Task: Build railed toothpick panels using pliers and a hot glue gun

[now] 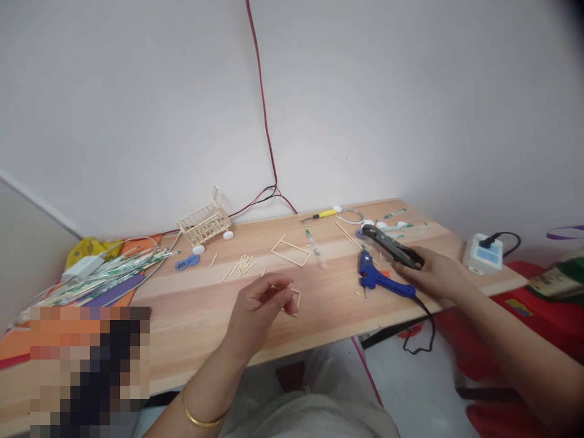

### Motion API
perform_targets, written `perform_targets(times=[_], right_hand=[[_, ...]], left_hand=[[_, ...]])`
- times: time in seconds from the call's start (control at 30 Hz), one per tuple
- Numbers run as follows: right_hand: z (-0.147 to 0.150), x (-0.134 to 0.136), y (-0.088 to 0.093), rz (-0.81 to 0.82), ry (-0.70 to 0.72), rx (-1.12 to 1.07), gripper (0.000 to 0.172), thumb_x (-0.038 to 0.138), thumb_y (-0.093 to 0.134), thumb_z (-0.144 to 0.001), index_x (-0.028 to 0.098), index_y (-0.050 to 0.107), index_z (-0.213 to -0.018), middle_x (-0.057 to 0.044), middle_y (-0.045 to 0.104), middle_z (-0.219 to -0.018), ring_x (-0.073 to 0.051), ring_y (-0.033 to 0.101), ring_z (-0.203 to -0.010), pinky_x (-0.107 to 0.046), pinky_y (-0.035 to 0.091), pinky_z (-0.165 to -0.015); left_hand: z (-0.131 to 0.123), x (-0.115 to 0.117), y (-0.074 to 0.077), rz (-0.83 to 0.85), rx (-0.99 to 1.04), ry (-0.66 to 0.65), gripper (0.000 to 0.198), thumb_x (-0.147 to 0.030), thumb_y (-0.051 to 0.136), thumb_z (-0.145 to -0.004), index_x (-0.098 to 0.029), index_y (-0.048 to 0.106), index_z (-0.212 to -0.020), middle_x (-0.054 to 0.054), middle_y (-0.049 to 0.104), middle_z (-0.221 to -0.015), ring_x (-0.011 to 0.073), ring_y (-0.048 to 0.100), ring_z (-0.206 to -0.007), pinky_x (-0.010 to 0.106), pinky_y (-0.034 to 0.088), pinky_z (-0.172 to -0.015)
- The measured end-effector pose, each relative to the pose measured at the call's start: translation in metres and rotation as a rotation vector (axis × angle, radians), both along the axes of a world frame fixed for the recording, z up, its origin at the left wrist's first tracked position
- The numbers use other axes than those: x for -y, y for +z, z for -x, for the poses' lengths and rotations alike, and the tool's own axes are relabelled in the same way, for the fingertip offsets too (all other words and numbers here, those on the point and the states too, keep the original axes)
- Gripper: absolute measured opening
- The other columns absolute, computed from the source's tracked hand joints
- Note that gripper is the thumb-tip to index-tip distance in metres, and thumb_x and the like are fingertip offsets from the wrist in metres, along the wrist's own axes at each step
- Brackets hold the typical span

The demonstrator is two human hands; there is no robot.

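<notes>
Small stick frame (298, 298), pale wood, partly hidden: sitting just above the near part of the wooden table (191, 328), its visible end pointing right; the fingers are covering too much for its long axis to be told. Left hand (258, 310): pinching this frame between thumb and fingers. Right hand (433, 274): closing around the handle end of the black pliers (390, 246), whose long axis is running diagonally, head pointing to the far left, handles to the near right. Glue gun (376, 280), blue: lying on its side between the hands, nozzle pointing toward the wall, handle extending right to just below the right hand's fingers, thus occupying the space beside the pliers. Larger stick frame (287, 258): lying flat beyond the left hand, its long axis slanting from far left to near right. Loose short sticks (241, 266): scattering to the left of that frame. Clear packet (314, 243) with green marking: lying just right of it. Yellow-handled tool (326, 213) and wire coil (353, 222): lying near the far edge. Stick-built cart (205, 230): standing at the far left, white caps beside it, blue double case (187, 262) just in front. Packaged sticks (114, 274): piling at the left end. White socket box (483, 252): resting at the right end, holding a black plug.
</notes>
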State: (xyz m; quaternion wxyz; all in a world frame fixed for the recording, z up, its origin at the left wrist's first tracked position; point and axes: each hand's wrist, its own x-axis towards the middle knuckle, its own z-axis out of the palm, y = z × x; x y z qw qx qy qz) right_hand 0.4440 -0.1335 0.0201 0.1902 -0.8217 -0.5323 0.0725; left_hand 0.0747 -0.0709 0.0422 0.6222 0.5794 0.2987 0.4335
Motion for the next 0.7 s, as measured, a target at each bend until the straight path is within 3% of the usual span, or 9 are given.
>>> perform_targets(times=[0.13,0.23,0.33,0.47,0.7], right_hand=[[0.042,0.013,0.019,-0.117,0.247,-0.128,0.044,0.047,0.057,-0.081,0.018,0.055,-0.114,-0.010,0.067,-0.103,-0.027,0.063,-0.092,-0.033,0.048,-0.074],[0.082,0.027,0.031,-0.125,0.523,-0.230,0.046,0.033,0.059,-0.080,0.019,0.049,-0.122,-0.008,0.063,-0.112,-0.025,0.061,-0.099,-0.032,0.049,-0.081],[0.114,0.037,0.038,-0.121,0.663,-0.245,0.052,0.022,0.060,-0.073,0.019,0.049,-0.124,-0.009,0.063,-0.112,-0.025,0.060,-0.102,-0.033,0.048,-0.083],[0.133,0.040,0.045,-0.086,0.690,-0.242,0.050,0.017,0.059,-0.069,0.019,0.052,-0.119,-0.008,0.064,-0.104,-0.022,0.061,-0.091,-0.030,0.049,-0.076],[0.139,0.040,0.051,-0.059,0.681,-0.261,0.038,0.013,0.058,-0.067,0.019,0.056,-0.104,-0.005,0.065,-0.097,-0.019,0.061,-0.082,-0.027,0.047,-0.069]], left_hand=[[-0.006,0.001,-0.002,0.048,0.024,0.022,0.007,-0.020,0.069,-0.075,-0.015,0.065,-0.079,-0.001,0.065,-0.060,0.0123,0.061,-0.057,0.026,0.051,-0.059],[-0.010,0.001,-0.003,-0.007,0.025,0.026,0.005,-0.019,0.069,-0.075,-0.015,0.066,-0.077,0.000,0.064,-0.067,0.0123,0.061,-0.062,0.025,0.051,-0.060],[-0.012,0.002,-0.003,-0.095,0.046,-0.006,0.004,-0.017,0.068,-0.077,-0.016,0.067,-0.080,0.002,0.065,-0.079,0.0120,0.060,-0.069,0.024,0.049,-0.062],[-0.012,0.003,-0.005,-0.142,0.099,-0.036,0.006,-0.014,0.067,-0.078,-0.017,0.069,-0.082,0.004,0.065,-0.086,0.0144,0.060,-0.077,0.024,0.050,-0.063],[-0.010,0.004,-0.007,-0.176,0.151,-0.053,0.008,-0.010,0.065,-0.079,-0.018,0.068,-0.081,0.004,0.063,-0.086,0.0145,0.059,-0.074,0.025,0.050,-0.057]])
